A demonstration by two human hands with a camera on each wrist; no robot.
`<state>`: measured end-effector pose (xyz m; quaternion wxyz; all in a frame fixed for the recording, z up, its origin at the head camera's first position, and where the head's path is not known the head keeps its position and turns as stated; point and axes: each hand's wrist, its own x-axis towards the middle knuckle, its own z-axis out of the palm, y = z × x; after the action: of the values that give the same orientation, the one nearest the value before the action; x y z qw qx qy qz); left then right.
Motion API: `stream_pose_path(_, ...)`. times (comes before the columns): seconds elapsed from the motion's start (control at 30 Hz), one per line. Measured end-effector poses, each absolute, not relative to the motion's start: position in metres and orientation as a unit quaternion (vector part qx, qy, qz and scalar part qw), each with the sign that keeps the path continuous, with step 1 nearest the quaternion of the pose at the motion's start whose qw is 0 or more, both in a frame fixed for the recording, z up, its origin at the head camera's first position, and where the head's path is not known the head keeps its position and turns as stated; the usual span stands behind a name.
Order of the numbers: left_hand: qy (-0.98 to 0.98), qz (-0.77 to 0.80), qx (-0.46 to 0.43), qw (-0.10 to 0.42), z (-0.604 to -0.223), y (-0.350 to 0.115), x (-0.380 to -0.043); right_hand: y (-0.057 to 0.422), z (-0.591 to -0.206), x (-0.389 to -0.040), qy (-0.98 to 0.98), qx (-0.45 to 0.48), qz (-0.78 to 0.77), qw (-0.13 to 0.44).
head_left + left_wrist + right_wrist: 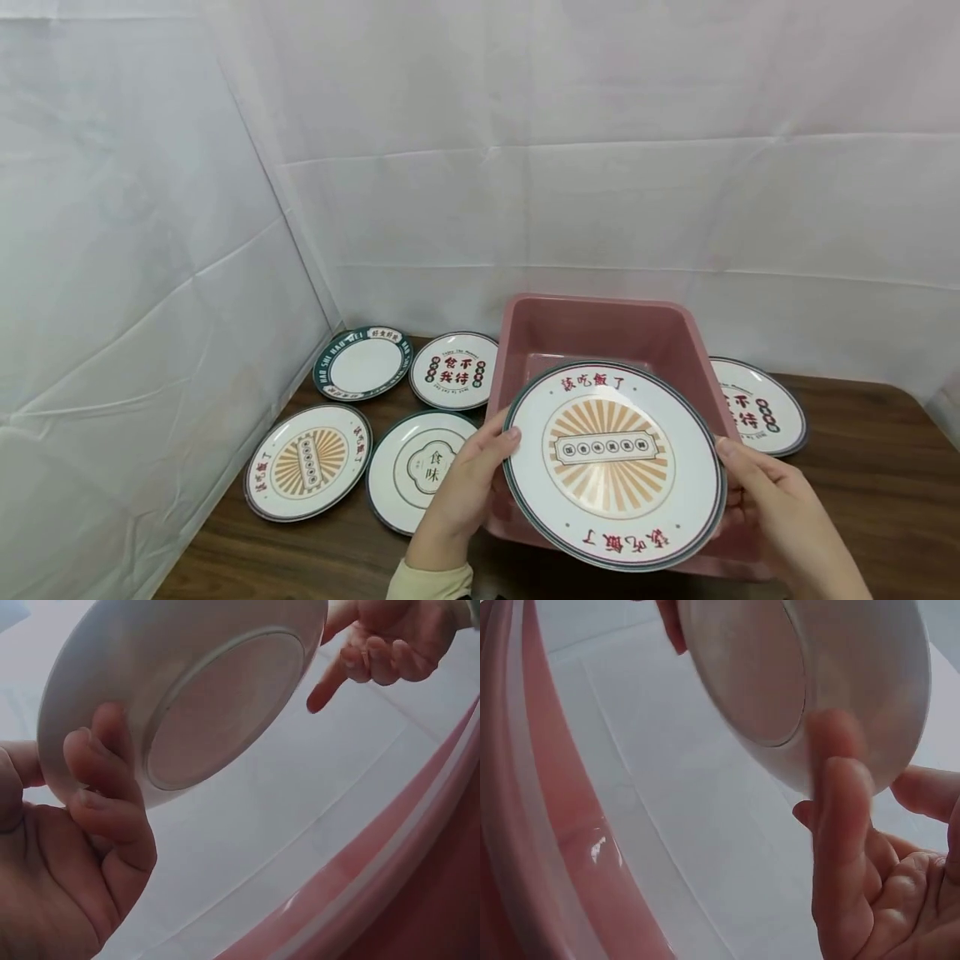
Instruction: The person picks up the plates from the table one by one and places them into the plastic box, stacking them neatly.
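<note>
Both hands hold up a round white plate (607,533) with a dark rim, an orange sunburst and red characters. My left hand (468,475) grips its left edge, thumb on the face and curled fingers underneath, as the left wrist view shows. At the opposite edge my right hand (772,500) pinches the rim, thumb on top and fingers behind. The plate tilts toward the head camera, over the front of a pink plastic tub (693,350). In both wrist views its pale underside (225,712) with a round foot ring shows.
Left of the tub lie a green-rimmed plate (363,367), a red-lettered plate (455,371), a sunburst plate (307,463) and a plate with black characters (405,475). Another red-lettered plate (772,404) sits to the right, partly behind the tub. White cloth (637,167) hangs behind the wooden table (870,450).
</note>
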<state>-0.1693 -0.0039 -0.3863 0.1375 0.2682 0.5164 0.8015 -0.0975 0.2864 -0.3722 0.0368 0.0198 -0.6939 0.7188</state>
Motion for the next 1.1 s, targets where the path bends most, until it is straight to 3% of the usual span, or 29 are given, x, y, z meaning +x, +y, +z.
stream_pose_path(0.17, 0.535, 0.792, 0.251, 0.156, -0.388, 0.002, -0.169, 0.290, -0.374, -0.099, -0.639, -0.011, 0.769, 0.004)
stream_pose_path(0.37, 0.567, 0.792, 0.197, 0.114, -0.387, 0.008, -0.169, 0.286, -0.377, -0.104, -0.644, 0.035, 0.764, -0.016)
stream_pose_path(0.5, 0.593, 0.781, 0.167, 0.102, -0.383, 0.009, -0.170, 0.284, -0.373, -0.107, -0.673, 0.062, 0.737, -0.004)
stream_pose_path(0.77, 0.606, 0.761, 0.206, 0.102, -0.362, 0.008, -0.181, 0.284, -0.356, -0.114, -0.692, 0.065, 0.718, 0.031)
stream_pose_path(1.1, 0.671, 0.710, 0.210, 0.053, -0.331, 0.014, -0.213, 0.290, -0.327, -0.133, -0.672, 0.109, 0.730, 0.060)
